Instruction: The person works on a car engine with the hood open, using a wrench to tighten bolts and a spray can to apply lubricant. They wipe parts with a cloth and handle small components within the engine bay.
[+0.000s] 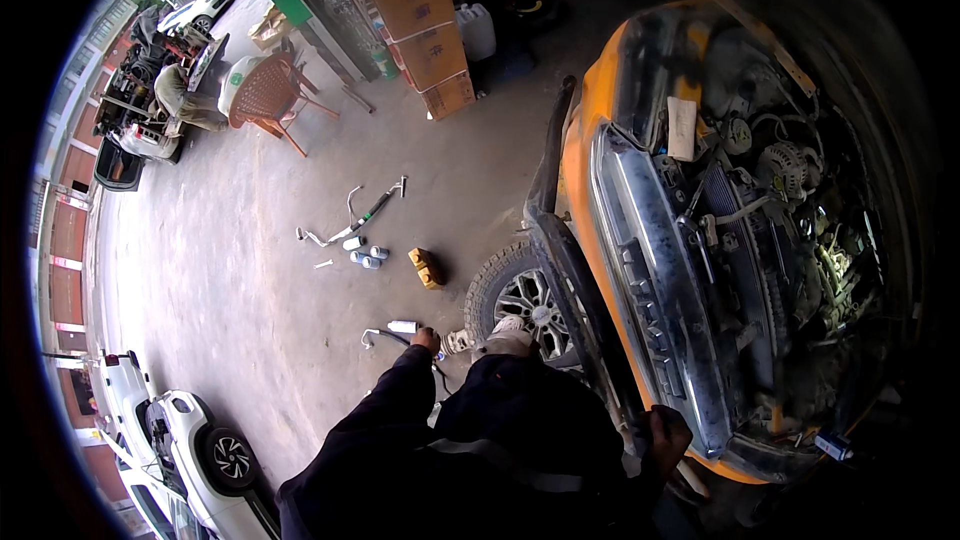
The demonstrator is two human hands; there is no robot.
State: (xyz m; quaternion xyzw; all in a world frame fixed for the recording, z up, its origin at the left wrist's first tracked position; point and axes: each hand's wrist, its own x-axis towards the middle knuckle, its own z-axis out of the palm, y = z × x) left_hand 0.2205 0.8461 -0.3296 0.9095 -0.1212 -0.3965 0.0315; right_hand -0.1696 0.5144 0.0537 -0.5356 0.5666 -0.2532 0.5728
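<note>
My left hand is closed in a fist over the floor, beside a white can and a dark hose. Whether anything is inside that fist I cannot make out. At the front edge of an orange vehicle with its engine bay exposed, my right hand has its fingers curled. What it holds, if anything, is hidden in shadow. A tyre with a spoked rim is beside the black bumper bar, close to my shoes.
Several cans, yellow-brown bottles and a bent pipe with hose lie on the floor ahead. Farther off stand a brown chair and tall cardboard boxes. A person bends by another vehicle; a white car is at left.
</note>
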